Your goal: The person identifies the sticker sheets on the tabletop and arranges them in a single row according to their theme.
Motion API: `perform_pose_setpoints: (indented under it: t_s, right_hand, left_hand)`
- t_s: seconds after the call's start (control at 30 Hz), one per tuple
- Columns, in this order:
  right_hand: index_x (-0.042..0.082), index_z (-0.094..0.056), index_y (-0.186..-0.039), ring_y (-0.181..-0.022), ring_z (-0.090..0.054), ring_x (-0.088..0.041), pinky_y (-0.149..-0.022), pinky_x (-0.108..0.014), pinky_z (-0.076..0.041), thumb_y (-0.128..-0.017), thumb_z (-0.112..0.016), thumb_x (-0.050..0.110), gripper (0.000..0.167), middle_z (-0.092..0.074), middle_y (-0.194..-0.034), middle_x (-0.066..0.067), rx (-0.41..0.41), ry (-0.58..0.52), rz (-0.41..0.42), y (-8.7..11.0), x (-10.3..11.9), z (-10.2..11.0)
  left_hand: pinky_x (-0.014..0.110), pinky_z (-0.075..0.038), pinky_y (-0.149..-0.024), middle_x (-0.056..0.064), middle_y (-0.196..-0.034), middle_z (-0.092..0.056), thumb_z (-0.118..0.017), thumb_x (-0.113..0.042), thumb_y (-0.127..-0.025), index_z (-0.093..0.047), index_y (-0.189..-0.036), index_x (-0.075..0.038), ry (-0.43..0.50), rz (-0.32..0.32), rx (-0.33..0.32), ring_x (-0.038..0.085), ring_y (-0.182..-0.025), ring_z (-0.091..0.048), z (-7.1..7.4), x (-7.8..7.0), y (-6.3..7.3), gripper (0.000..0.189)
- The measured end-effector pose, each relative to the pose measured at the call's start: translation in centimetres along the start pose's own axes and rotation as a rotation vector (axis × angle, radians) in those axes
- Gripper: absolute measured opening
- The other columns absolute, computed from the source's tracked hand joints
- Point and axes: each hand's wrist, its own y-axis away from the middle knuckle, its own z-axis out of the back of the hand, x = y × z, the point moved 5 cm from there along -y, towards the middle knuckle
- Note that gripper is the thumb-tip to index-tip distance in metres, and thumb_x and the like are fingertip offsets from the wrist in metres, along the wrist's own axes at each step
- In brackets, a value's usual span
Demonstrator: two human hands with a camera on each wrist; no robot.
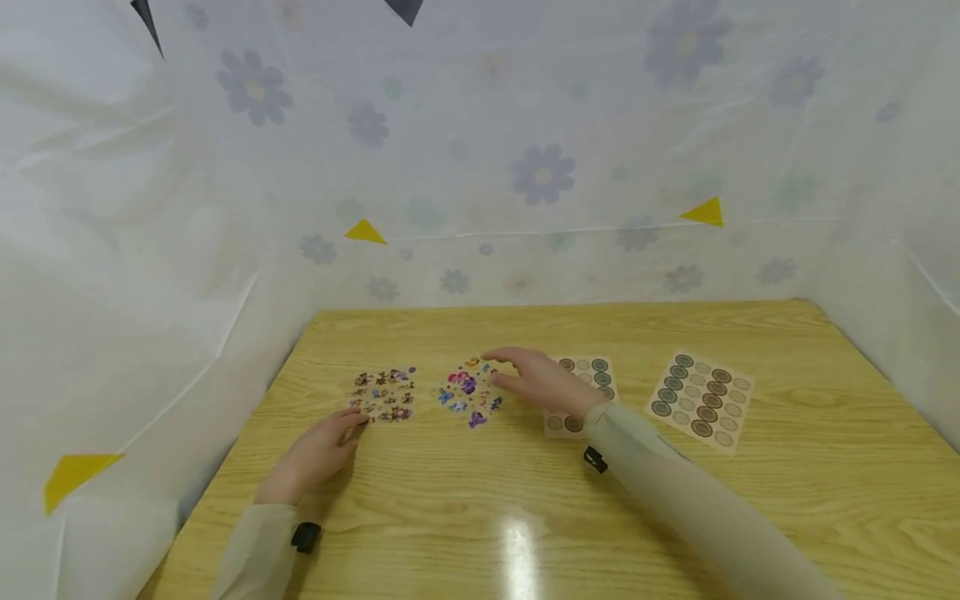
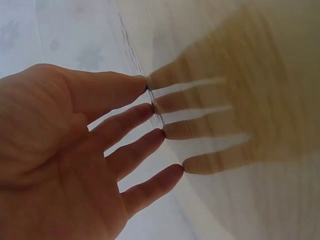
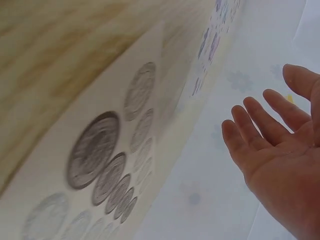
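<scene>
On the wooden table lies a clear sheet with small brown and purple printed figures (image 1: 384, 395). The fingertips of my left hand (image 1: 318, 454) touch down at its near left corner, fingers extended; in the left wrist view the thumb and fingers meet the glossy tabletop. To the right is a clear sheet with colourful butterfly-like and flower-like prints (image 1: 468, 385). My right hand (image 1: 543, 381) hovers over its right side with fingers spread and slightly bent, holding nothing. Under the right wrist, a cream sheet of round coin-like prints (image 3: 92, 150) is partly hidden.
A second cream sheet with rows of coin-like circles (image 1: 701, 402) lies askew farther right. White flower-patterned curtains (image 1: 543, 175) surround the table (image 1: 450, 500) at the back and sides. Black wrist devices (image 1: 305, 537) sit under both sleeves.
</scene>
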Motion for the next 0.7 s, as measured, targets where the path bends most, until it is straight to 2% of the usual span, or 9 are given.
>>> perform_pose_setpoints:
  t_s: [0.17,0.27,0.43,0.53,0.7]
  right_hand:
    - [0.017,-0.048,-0.146,-0.131,-0.048,-0.025,-0.103,-0.043,-0.042,-0.102,-0.055,0.028,0.045,-0.050,-0.145,-0.006,0.041,-0.007,0.039,-1.7,1.4,-0.7]
    - [0.013,-0.047,-0.146,-0.127,-0.050,-0.028,-0.100,-0.044,-0.044,-0.103,-0.054,0.027,0.046,-0.051,-0.143,-0.010,0.059,-0.021,0.054,-2.8,2.0,-1.3]
    - [0.014,-0.050,-0.144,-0.128,-0.049,-0.025,-0.101,-0.042,-0.044,-0.103,-0.055,0.028,0.045,-0.052,-0.143,-0.004,0.067,-0.023,0.042,-4.8,2.1,-2.4]
    - [0.013,-0.051,-0.143,-0.129,-0.049,-0.022,-0.102,-0.041,-0.043,-0.102,-0.056,0.027,0.044,-0.052,-0.143,-0.002,0.080,-0.025,0.044,-5.9,2.1,-3.2]
    - [0.010,-0.054,-0.140,-0.126,-0.051,-0.021,-0.102,-0.040,-0.043,-0.102,-0.056,0.023,0.040,-0.055,-0.138,-0.003,0.095,-0.032,0.046,-7.1,2.6,-4.0]
  left_hand:
    - [0.060,-0.032,-0.106,0.029,-0.145,-0.041,-0.047,-0.003,-0.101,-0.053,-0.135,0.005,0.052,0.009,-0.016,0.049,-0.131,-0.039,-0.1,0.3,0.0,0.036]
    - [0.061,-0.035,-0.103,0.031,-0.142,-0.044,-0.048,0.000,-0.100,-0.054,-0.133,0.006,0.080,0.009,-0.067,0.050,-0.127,-0.043,0.2,0.6,0.1,0.034]
    - [0.058,-0.045,-0.094,0.031,-0.125,-0.053,-0.056,-0.005,-0.097,-0.053,-0.128,0.011,0.086,0.086,-0.136,0.047,-0.113,-0.054,0.7,1.4,0.0,0.035]
    - [0.056,-0.047,-0.090,0.029,-0.116,-0.056,-0.061,-0.012,-0.096,-0.055,-0.123,0.013,0.105,0.154,-0.145,0.043,-0.105,-0.057,0.9,1.8,0.0,0.037]
    - [0.053,-0.049,-0.085,0.024,-0.108,-0.056,-0.068,-0.018,-0.093,-0.057,-0.114,0.011,0.157,0.202,-0.151,0.037,-0.097,-0.057,0.9,2.2,-0.1,0.038]
